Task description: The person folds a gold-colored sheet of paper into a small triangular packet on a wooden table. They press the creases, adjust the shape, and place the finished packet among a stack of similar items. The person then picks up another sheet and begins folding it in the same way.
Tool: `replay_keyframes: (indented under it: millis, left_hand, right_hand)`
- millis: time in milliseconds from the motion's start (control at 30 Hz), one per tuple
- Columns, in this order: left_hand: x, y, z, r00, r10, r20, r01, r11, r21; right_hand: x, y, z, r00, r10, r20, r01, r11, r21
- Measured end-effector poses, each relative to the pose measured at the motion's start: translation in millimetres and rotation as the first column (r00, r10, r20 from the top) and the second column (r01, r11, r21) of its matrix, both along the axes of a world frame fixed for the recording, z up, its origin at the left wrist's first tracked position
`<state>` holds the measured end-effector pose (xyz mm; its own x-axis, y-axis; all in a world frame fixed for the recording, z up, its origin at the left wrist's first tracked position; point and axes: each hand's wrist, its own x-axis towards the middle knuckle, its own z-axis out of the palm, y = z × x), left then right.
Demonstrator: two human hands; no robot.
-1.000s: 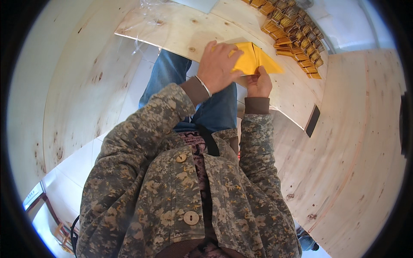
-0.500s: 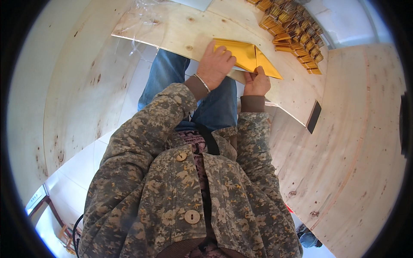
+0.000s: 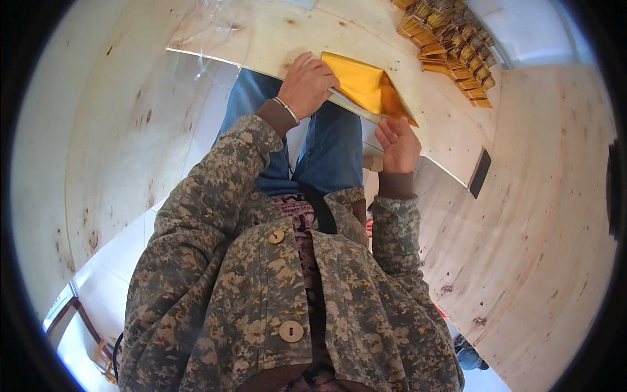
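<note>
A sheet of shiny gold foil paper lies at the near edge of the wooden table, its right part creased and raised toward a pointed corner. My left hand is closed on the paper's left side, thumb and fingers at its near edge. My right hand is beside the pointed right corner, fingers apart and stretched toward the near edge. Whether its fingertips touch the paper is hard to make out. The paper's underside is hidden.
Folded gold paper pieces stand in packed rows at the far right of the wooden table. Clear plastic film lies at the far left. A black strip sits on the table's right corner. Wooden panels rise on both sides.
My right hand has come off the folded edge and moved right and nearer, its fingers spreading. The paper's right flap now stands looser. My left hand has shifted slightly left.
</note>
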<state>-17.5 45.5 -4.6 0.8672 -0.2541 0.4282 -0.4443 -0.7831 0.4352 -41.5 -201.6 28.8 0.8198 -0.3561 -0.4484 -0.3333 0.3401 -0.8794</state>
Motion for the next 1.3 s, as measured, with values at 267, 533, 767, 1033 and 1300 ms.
replay_keyframes:
  millis: [267, 533, 767, 1033, 1300]
  left_hand:
    - [3.1, 8.7, 1.0, 0.993, 0.026, -0.113, -0.039, 0.993, -0.11]
    - [15.1, 16.9, 3.6, 0.976, -0.003, -0.216, -0.042, 0.978, -0.205]
    - [19.7, 9.7, 9.2, 0.975, 0.08, -0.206, -0.119, 0.977, -0.18]
    - [31.6, 2.7, 10.9, 0.967, 0.115, -0.227, -0.189, 0.92, -0.343]
    - [36.7, 0.4, 6.8, 0.962, 0.118, -0.247, -0.213, 0.889, -0.405]
  right_hand:
    - [-7.1, 25.3, -7.6, 0.754, 0.595, 0.276, -0.039, 0.461, -0.886]
    - [31.1, 66.8, -3.5, 0.668, 0.711, 0.219, -0.16, 0.425, -0.891]
    - [58.2, 64.7, -16.2, 0.76, 0.641, 0.111, -0.365, 0.561, -0.743]
    - [65.0, 61.6, -13.0, 0.799, 0.6, 0.034, -0.478, 0.669, -0.569]
    - [64.8, 66.1, -1.3, 0.785, 0.618, 0.044, -0.535, 0.711, -0.457]
